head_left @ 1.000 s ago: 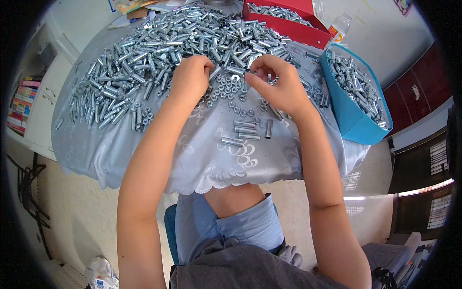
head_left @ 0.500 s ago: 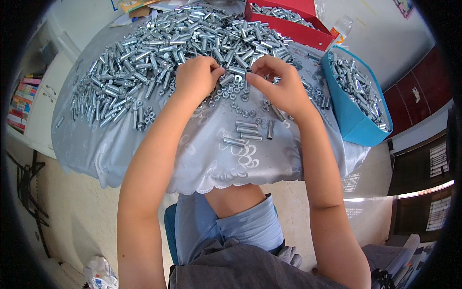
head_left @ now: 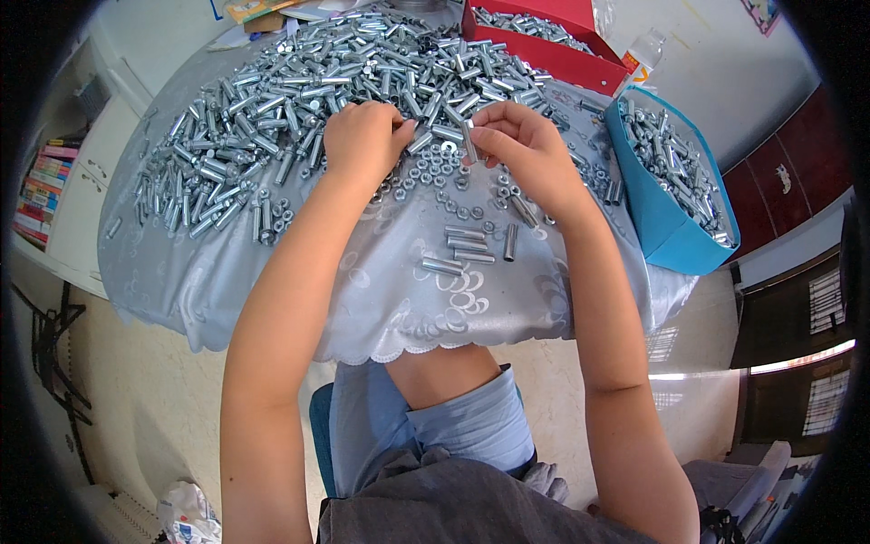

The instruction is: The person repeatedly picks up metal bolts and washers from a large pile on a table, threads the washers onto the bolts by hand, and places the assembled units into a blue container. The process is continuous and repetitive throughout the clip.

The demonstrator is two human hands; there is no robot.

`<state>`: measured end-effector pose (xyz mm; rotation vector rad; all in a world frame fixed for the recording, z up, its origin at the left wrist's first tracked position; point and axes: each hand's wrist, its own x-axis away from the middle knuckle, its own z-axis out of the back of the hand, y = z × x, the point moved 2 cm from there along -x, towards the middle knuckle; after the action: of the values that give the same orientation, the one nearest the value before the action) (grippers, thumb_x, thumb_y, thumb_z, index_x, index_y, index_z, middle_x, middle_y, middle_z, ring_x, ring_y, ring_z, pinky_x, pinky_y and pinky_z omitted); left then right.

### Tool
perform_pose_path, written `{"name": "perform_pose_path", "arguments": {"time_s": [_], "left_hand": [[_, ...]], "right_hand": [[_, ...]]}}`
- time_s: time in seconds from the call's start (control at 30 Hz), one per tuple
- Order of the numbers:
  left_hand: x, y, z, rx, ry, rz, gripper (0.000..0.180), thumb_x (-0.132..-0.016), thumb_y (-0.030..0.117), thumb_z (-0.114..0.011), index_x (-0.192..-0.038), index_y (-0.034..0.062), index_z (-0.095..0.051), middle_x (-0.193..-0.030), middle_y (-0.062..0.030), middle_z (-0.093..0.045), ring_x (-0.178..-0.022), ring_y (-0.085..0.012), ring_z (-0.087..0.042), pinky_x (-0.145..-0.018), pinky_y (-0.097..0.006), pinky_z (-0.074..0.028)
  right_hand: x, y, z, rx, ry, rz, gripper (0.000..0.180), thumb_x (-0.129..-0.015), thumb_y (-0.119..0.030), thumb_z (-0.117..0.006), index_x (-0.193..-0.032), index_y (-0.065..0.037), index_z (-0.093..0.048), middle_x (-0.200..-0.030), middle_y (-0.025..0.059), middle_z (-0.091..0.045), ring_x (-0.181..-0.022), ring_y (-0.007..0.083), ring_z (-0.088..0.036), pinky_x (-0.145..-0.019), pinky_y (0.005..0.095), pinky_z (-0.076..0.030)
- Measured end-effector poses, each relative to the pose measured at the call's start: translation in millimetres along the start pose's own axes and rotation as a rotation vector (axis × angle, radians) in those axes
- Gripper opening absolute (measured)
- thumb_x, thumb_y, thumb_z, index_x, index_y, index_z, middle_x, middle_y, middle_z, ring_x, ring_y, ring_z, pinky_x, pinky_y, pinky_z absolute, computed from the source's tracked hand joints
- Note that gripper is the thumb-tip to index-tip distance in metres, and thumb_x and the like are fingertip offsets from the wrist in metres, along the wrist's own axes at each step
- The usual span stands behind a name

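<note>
A large heap of silver expansion bolts (head_left: 299, 86) covers the far part of the table. My right hand (head_left: 526, 150) pinches one upright metal expansion bolt (head_left: 470, 143) between thumb and fingers, just over the heap's near edge. My left hand (head_left: 362, 145) rests at the heap's front with fingers curled and the thumb toward them; its fingertips are hidden, so what it grips is not visible. Loose hex nuts (head_left: 439, 169) lie between and below the hands. Nearer to me, several metal sleeves (head_left: 467, 245) lie on the cloth.
A grey patterned tablecloth (head_left: 381, 308) covers the round table. At the right edge stands a blue fabric bin (head_left: 671, 227) full of bolts. A red box (head_left: 544, 56) holding more bolts is at the back, with a clear plastic bottle (head_left: 642, 56) beside it.
My right hand's fingers have closed around the bolt, which now stands clearly between thumb and fingers. My left hand has shifted slightly to the left.
</note>
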<state>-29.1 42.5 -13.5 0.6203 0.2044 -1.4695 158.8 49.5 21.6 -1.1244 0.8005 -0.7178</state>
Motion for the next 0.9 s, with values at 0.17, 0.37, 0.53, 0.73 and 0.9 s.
{"name": "perform_pose_path", "arguments": {"time_s": [0.17,0.37,0.53,0.73,0.9], "left_hand": [[1,0,-2,0.044,0.025,-0.026,0.023,-0.072,0.033,-0.066,-0.074,0.0111,-0.069,-0.070,-0.0071,-0.065,-0.066,-0.0250,-0.062,-0.063,-0.035,-0.049],[-1,-1,-4,0.031,-0.005,-0.007,0.018,-0.073,0.027,-0.065,-0.075,0.0106,-0.069,-0.074,-0.0083,-0.065,-0.070,-0.0255,-0.062,-0.066,-0.036,-0.049],[-2,-6,-2,0.022,0.130,-0.057,0.017,-0.075,0.024,-0.063,-0.077,0.0075,-0.067,-0.079,-0.0103,-0.064,-0.075,-0.0263,-0.060,-0.068,-0.036,-0.047],[-4,-2,12,0.383,0.310,-0.008,0.018,-0.079,0.020,-0.062,-0.085,0.0032,-0.064,-0.077,-0.0091,-0.063,-0.069,-0.0198,-0.059,-0.064,-0.030,-0.045],[-3,6,22,1.022,0.310,0.082,0.024,-0.080,0.023,-0.066,-0.091,0.0010,-0.065,-0.076,-0.0004,-0.062,-0.068,-0.0065,-0.054,-0.063,-0.019,-0.042]], "right_hand": [[2,-4,-2,-0.003,-0.047,-0.076,0.024,-0.085,-0.012,-0.049,-0.105,-0.002,-0.058,-0.078,0.0023,-0.060,-0.071,0.0079,-0.056,-0.064,0.0206,-0.042],[1,-4,-2,-0.015,-0.064,-0.023,0.024,-0.085,-0.014,-0.052,-0.105,-0.003,-0.059,-0.080,0.0012,-0.058,-0.069,0.0095,-0.060,-0.060,0.0202,-0.043],[2,-4,-1,-0.037,-0.007,-0.013,0.023,-0.085,-0.015,-0.055,-0.105,-0.003,-0.059,-0.081,0.0027,-0.061,-0.070,0.0100,-0.060,-0.062,0.0200,-0.042],[2,-5,4,-0.062,0.031,-0.020,0.025,-0.084,-0.016,-0.058,-0.104,-0.002,-0.058,-0.081,0.0041,-0.063,-0.073,0.0109,-0.061,-0.063,0.0203,-0.042],[1,-6,7,-0.068,0.051,-0.075,0.028,-0.084,-0.017,-0.057,-0.107,-0.001,-0.056,-0.085,0.0054,-0.063,-0.079,0.0124,-0.061,-0.068,0.0221,-0.045]]}}
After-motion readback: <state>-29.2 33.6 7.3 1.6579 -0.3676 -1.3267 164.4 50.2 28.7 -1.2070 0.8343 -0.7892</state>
